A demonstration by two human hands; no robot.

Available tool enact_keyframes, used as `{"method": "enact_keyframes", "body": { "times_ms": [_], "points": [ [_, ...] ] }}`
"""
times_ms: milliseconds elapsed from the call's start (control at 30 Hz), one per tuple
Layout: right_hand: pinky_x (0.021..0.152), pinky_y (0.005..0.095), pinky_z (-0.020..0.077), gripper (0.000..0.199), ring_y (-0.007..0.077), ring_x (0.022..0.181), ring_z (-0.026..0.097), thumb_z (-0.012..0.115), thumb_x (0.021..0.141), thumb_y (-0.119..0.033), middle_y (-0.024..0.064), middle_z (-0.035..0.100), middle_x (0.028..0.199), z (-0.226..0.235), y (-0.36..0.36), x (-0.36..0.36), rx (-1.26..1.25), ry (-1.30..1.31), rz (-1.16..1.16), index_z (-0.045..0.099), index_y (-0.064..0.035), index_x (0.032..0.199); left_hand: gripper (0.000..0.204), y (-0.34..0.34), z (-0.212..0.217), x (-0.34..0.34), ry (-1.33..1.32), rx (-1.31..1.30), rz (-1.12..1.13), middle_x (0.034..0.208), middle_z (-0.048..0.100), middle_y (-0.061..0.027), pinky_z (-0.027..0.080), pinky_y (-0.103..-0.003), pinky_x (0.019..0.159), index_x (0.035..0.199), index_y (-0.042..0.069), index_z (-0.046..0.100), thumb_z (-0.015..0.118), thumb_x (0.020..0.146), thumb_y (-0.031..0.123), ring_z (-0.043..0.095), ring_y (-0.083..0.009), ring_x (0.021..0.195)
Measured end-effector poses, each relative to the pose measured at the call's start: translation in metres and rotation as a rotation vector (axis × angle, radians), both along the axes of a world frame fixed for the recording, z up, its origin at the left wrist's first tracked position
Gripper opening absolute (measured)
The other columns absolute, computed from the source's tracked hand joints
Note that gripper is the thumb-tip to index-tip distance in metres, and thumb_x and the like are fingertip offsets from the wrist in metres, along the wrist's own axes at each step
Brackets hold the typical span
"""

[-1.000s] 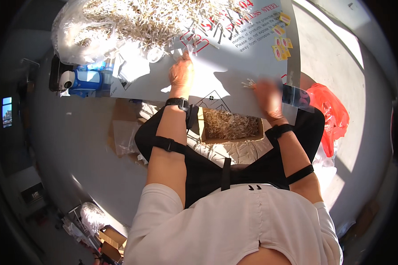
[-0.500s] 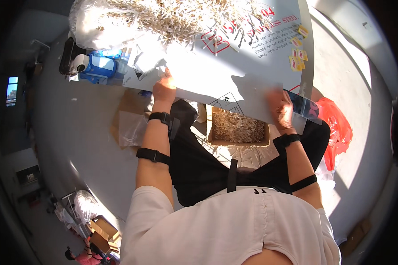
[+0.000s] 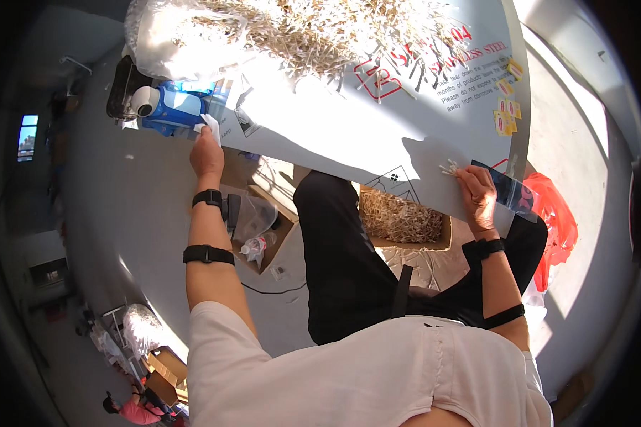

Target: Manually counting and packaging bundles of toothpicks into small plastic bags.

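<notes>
My left hand (image 3: 206,155) is closed on a crumpled white piece of paper (image 3: 211,128), beyond the table's left edge and close to a blue and white bottle-like item (image 3: 174,107). At the near right edge of the table (image 3: 377,153), my right hand (image 3: 479,193) pinches a few pale paper shreds (image 3: 450,168) between thumb and fingers. A dark blue, glossy flat piece (image 3: 502,188) lies beside that hand at the edge. Across the far part of the table spreads a heap of shredded paper (image 3: 299,35).
Below the table's near edge stands a cardboard box of shredded paper (image 3: 399,215). An open carton (image 3: 281,224) with a clear plastic bottle (image 3: 258,245) sits left of my legs. A red plastic bag (image 3: 554,228) hangs at right. Small yellow stickers (image 3: 507,121) lie on the table.
My left hand has moved left, off the bright tabletop toward the blue item, with the white paper in it. Pale shreds now show clearly in my right hand. The carton at left is now uncovered.
</notes>
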State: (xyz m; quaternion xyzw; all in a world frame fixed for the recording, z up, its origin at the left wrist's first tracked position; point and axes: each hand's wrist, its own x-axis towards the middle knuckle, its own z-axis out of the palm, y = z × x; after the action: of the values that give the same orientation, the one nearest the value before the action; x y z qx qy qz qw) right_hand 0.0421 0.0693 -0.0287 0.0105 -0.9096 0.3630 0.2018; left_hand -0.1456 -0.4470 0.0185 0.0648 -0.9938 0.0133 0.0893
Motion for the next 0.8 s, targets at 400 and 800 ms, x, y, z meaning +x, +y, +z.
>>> {"method": "enact_keyframes", "body": {
  "times_ms": [400, 800],
  "points": [
    [0.07, 0.0342, 0.0523, 0.02, 0.026, 0.081, 0.062, 0.07, 0.072, 0.005, 0.007, 0.064, 0.088, 0.012, -0.011, -0.01, 0.032, -0.031, 0.036, 0.069, -0.0046, 0.089, 0.015, 0.0, -0.005, -0.085, 0.431, 0.053, -0.09, 0.088, 0.066, -0.017, 0.053, -0.041, 0.07, 0.093, 0.004, 0.065, 0.063, 0.078, 0.005, 0.065, -0.0342, 0.08],
    [0.087, 0.0372, 0.05, 0.034, 0.0312, 0.104, 0.059, 0.07, 0.073, -0.001, 0.0115, 0.061, 0.109, -0.001, -0.001, 0.0, -0.198, -0.095, -0.102, 0.066, -0.0047, 0.106, 0.068, 0.314, -0.011, 0.089, -0.118, 0.459, -1.074, 0.142, 0.045, -0.0166, 0.034, -0.045, 0.109, 0.14, 0.008, 0.041, 0.071, 0.079, 0.013, 0.039, -0.0332, 0.136]
  ]
}}
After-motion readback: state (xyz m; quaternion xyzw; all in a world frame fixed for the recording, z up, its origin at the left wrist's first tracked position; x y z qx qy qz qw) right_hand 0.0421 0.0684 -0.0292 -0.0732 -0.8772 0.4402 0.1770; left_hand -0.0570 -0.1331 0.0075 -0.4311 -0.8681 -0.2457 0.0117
